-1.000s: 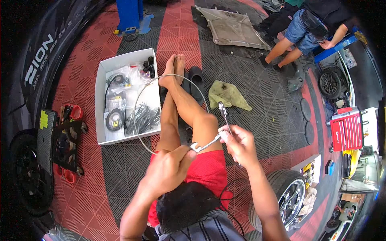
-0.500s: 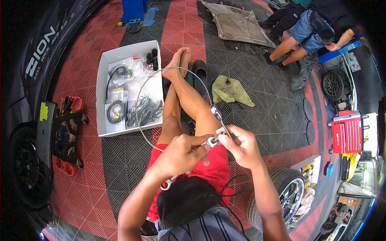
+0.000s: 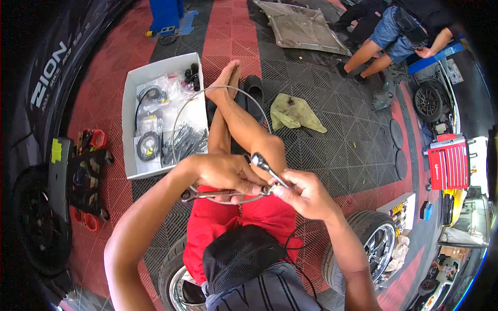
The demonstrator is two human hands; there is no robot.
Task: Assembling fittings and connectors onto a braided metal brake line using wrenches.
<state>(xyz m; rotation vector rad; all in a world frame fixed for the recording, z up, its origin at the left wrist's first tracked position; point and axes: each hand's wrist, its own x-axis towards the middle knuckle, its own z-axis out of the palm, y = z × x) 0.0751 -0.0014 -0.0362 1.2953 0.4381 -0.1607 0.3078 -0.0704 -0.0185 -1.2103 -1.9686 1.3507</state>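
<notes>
The left hand point(image 3: 225, 175) grips one wrench point(image 3: 202, 195), lying left-right; the right hand point(image 3: 307, 196) grips another wrench point(image 3: 260, 161), slanting far-left. Between both hands' fingertips, a fitting point(image 3: 266, 191) joins the looped hose point(image 3: 228, 86).

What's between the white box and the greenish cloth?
Head view: the person's lower legs and dark shoes, with the cable loop crossing in front.

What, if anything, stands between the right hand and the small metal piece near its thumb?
Nothing visible: the right hand is right beside the small metal piece. Its ratchet-style wrench slants away above the piece in the picture; the left hand, holding another wrench, is on the opposite side.
</notes>
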